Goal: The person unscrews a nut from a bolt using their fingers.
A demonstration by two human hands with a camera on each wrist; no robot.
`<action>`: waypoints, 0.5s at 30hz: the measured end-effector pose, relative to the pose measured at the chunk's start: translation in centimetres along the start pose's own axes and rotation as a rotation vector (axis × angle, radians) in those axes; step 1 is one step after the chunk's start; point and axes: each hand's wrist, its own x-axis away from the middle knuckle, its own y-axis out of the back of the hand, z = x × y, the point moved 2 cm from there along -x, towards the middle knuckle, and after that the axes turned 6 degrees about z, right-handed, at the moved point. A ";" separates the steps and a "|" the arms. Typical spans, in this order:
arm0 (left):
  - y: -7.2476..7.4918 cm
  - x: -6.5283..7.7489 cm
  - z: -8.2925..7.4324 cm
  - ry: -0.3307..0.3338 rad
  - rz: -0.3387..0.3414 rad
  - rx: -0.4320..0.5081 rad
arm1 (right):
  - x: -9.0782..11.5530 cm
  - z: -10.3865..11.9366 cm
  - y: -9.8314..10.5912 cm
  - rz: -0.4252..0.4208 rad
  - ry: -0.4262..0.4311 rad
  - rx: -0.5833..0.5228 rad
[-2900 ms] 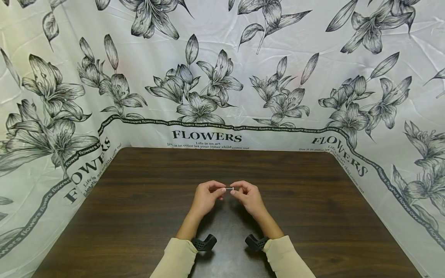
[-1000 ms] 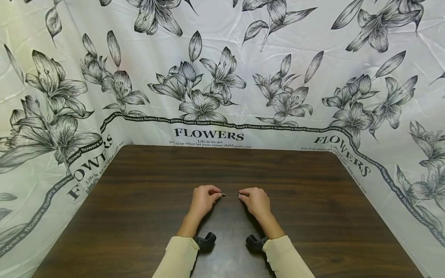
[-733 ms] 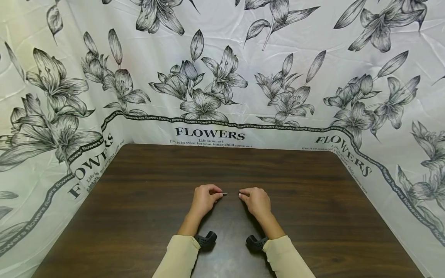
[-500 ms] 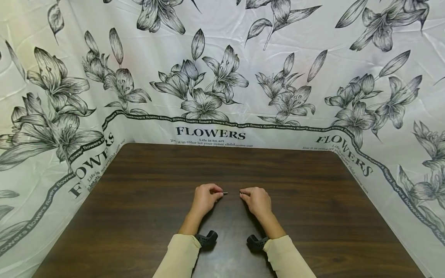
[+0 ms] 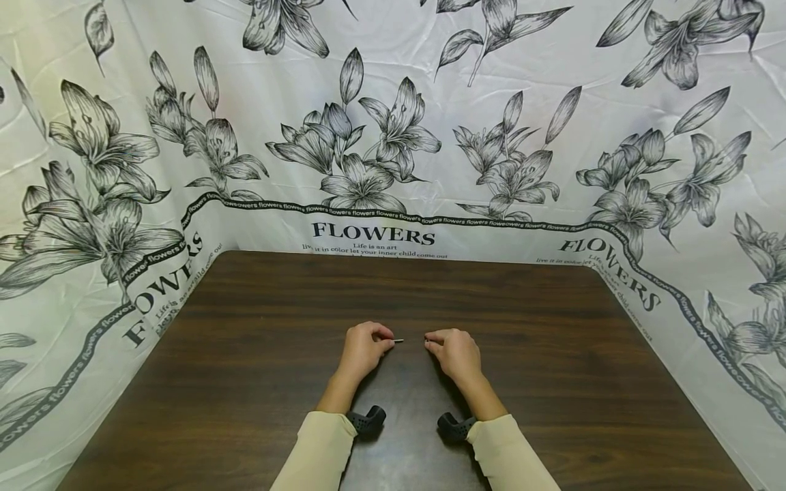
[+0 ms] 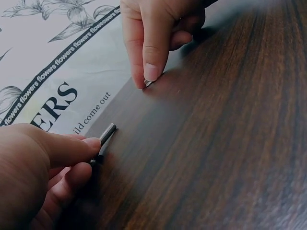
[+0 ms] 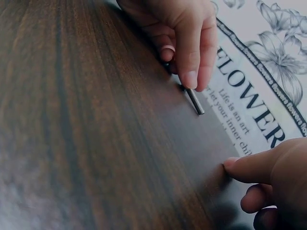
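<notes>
My left hand [image 5: 362, 351] pinches a bolt [image 6: 108, 134] between thumb and fingers. Its threaded metal shank points toward the right hand, and the end inside the grip is hidden. A short gap to the right, my right hand [image 5: 457, 354] pinches a tiny shiny metal piece, apparently a nut [image 6: 149, 83], mostly covered by the fingertips. Bolt and nut are apart, both close above the dark wooden table [image 5: 276, 382]. The right wrist view shows the bolt [image 7: 195, 101] sticking out past the left fingertips, while the nut is hidden there behind the right thumb.
A white curtain with black printed flowers [image 5: 362, 181] hangs behind and along both sides of the table. Dark wrist cameras [image 5: 368, 421] are strapped at the cuffs of the pale yellow sleeves [image 5: 322, 447].
Earlier both hands met at the bolt, with the nut at its end. They have since drawn apart, the nut going right with the right hand. Over the last second they stay nearly still.
</notes>
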 end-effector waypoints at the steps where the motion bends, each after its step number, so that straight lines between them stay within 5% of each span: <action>1: 0.0 0.0 0.0 0.003 -0.002 0.000 | 0.0 0.0 0.0 0.002 -0.003 -0.002; 15: 0.0 0.1 0.2 0.056 0.016 0.047 | -0.3 -0.2 0.1 0.105 -0.002 -0.070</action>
